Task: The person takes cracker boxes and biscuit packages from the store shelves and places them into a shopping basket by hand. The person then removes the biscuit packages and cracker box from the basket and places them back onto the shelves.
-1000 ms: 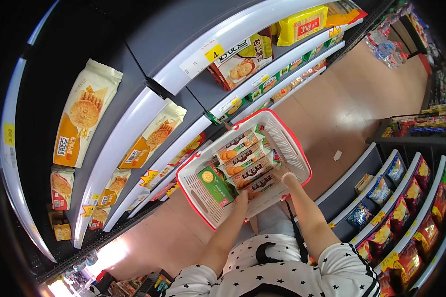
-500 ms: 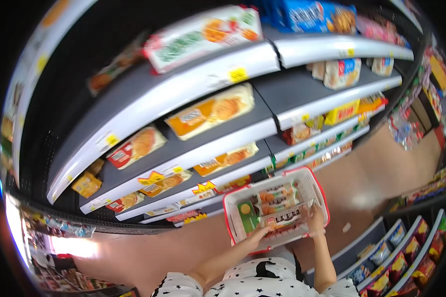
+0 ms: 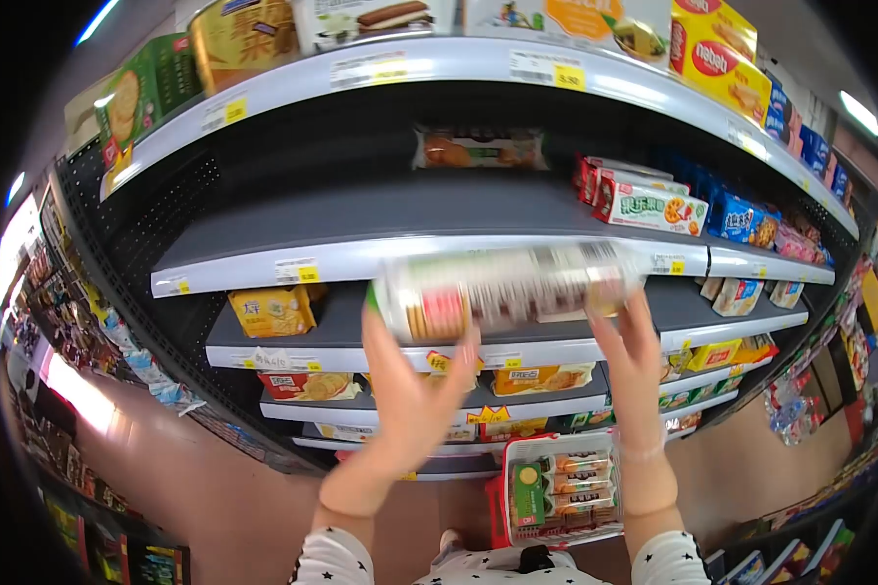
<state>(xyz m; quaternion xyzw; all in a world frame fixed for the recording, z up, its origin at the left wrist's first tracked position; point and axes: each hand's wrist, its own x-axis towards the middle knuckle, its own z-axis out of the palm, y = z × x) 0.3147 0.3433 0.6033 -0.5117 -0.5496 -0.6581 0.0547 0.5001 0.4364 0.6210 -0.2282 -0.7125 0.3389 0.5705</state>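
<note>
A long, pale packet of biscuits (image 3: 502, 297) is held up in front of the shelves, smeared by motion. My left hand (image 3: 410, 395) grips its left end, with the thumb on the near face. My right hand (image 3: 629, 356) closes on its right end. Behind and above the packet lies a grey shelf (image 3: 361, 210), where a single brown-and-clear biscuit packet (image 3: 480, 149) sits far back. Below my hands stands a white shopping basket (image 3: 510, 450) with a red rim. Inside it are several similar packets (image 3: 580, 482) and a green box (image 3: 529, 492).
On the same shelf at right are red-and-white biscuit packs (image 3: 649, 202) and blue packs (image 3: 746, 218). A yellow pack (image 3: 271, 310) sits one shelf lower. Boxes line the top shelf, including a yellow box (image 3: 720, 58). Another shelf rack (image 3: 790, 565) stands at lower right.
My hands have risen from the basket to shelf height, lifting the biscuit packet. The view has swung upward and left, so the basket now appears lower and smaller.
</note>
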